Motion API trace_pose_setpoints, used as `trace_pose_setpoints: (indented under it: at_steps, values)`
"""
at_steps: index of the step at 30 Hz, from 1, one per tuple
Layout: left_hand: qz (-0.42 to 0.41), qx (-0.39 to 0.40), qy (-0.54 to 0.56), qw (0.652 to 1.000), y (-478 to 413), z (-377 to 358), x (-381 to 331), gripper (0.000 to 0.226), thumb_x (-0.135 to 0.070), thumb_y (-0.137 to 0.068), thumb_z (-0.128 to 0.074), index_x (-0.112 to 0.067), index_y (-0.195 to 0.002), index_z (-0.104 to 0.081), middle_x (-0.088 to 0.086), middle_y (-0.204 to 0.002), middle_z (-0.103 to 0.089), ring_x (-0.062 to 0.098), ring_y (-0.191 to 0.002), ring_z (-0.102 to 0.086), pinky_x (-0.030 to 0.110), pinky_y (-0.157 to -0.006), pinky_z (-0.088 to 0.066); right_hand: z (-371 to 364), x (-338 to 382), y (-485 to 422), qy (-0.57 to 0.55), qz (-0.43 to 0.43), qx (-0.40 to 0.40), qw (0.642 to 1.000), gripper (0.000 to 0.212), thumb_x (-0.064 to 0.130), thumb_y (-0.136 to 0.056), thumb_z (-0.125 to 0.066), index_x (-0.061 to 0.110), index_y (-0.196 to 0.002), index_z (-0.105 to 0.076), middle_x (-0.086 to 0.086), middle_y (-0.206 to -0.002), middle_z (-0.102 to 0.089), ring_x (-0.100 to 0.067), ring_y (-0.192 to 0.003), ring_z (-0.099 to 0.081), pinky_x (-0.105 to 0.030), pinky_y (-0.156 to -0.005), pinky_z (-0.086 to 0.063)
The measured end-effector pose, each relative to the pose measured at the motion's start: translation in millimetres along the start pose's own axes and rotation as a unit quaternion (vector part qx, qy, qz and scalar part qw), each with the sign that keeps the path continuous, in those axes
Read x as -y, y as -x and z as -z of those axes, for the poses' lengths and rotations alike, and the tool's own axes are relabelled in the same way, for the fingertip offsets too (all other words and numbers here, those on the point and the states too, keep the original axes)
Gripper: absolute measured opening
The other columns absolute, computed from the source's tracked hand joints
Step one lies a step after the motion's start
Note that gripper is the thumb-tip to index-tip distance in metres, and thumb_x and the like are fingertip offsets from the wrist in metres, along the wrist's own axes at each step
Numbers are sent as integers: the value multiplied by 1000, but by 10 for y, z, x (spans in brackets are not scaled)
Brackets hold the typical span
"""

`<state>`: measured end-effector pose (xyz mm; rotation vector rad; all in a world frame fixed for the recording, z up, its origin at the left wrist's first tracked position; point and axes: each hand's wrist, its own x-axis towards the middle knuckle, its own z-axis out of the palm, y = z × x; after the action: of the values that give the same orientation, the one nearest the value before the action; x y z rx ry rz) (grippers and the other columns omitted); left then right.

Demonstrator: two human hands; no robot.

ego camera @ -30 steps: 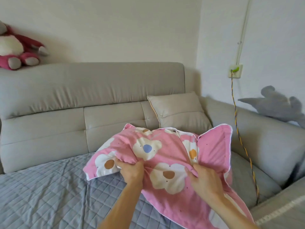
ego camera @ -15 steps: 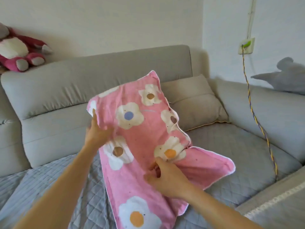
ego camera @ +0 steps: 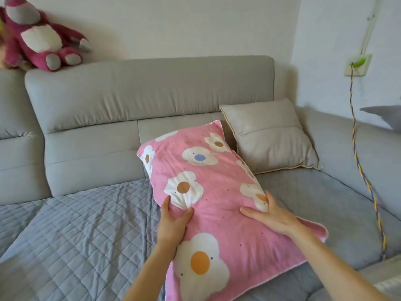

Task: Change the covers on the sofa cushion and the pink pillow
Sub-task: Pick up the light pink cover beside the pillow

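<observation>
Left hand (ego camera: pixel 173 222) and right hand (ego camera: pixel 269 213) clasp the pink pillow (ego camera: pixel 208 192) by its edges, long axis running toward eleven o'clock, sofa cushion (ego camera: pixel 269 135) at one o'clock.

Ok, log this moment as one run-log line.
step: pink pillow cover | left hand: grips left edge | right hand: grips right edge | pillow: propped against sofa back | beige cushion: untouched
</observation>
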<state>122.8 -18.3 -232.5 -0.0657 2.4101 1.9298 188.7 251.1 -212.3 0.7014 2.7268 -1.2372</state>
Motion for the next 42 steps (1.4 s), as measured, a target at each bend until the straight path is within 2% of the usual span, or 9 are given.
trace_pose_setpoints:
  at_steps: [10,12,16,19,24,28,35,39,42]
  values:
    - [-277,-197,-108,934,178,233,-564,49,-30,-94,-63,-44,-134,-38,-1,-116,-37,22,-83,-49,36,-72,-39,-424,368,237,13,217,-323,921,33,29,-82,-74,19,-103,-51,8,-76,-56,-28,-78,-66,-31,-58,-37]
    - [-279,-220,-144,924,163,430,-501,49,-36,-93,-62,-46,-132,-35,5,-119,-39,27,-83,-50,38,-71,-40,-552,392,270,38,241,-301,922,39,39,-83,-72,17,-108,-53,8,-82,-58,-24,-81,-66,-31,-60,-41]
    - [11,-95,-249,964,106,733,69,60,-67,-89,-46,-49,-141,-24,21,-135,-42,44,-113,-53,50,-95,-43,-601,365,246,165,96,-114,975,98,95,-69,-36,26,-139,-33,-2,-127,-58,-28,-111,-60,-38,-79,-47]
    - [81,-58,-314,944,180,780,247,68,-76,-88,-30,-49,-148,-14,24,-147,-32,44,-131,-38,55,-109,-32,-634,359,350,204,91,-137,965,109,101,-61,-24,40,-150,-8,-8,-152,-30,-34,-133,-38,-50,-99,-41]
    - [-202,-101,-412,883,368,542,-87,52,-52,-98,-31,-46,-149,-25,-1,-162,-20,28,-148,-17,53,-118,-18,-540,311,530,211,208,-21,955,70,85,-84,-21,66,-142,14,16,-163,9,-24,-152,0,-56,-115,-27]
    - [-230,0,-519,823,425,191,-139,67,-67,-88,-9,-48,-151,-18,-9,-165,-10,25,-152,-3,57,-118,-7,-471,249,474,196,174,19,965,70,87,-81,-28,67,-142,-1,15,-161,-20,-29,-141,-33,-52,-107,-39]
    - [-335,109,-517,780,644,-529,-405,47,-53,-96,-40,-49,-143,-38,-16,-159,-26,14,-148,-18,57,-113,-16,246,-291,1164,193,88,-100,972,48,62,-89,-49,37,-129,-55,-6,-126,-61,-33,-117,-56,-44,-96,-49]
    - [-376,201,-529,734,870,-1164,-517,48,-52,-97,-38,-46,-144,-38,-15,-156,-29,12,-147,-18,55,-114,-16,935,-922,2068,219,-1,-214,952,64,69,-82,-56,40,-139,-45,5,-145,-47,-26,-135,-40,-43,-109,-37]
    - [-383,222,-559,701,1051,-1658,-459,47,-56,-98,-29,-51,-145,-32,-18,-158,-26,11,-149,-14,60,-114,-7,1240,-1497,2698,217,-166,-175,946,104,87,-64,-57,46,-150,-16,3,-161,-17,-28,-148,-11,-56,-114,-25]
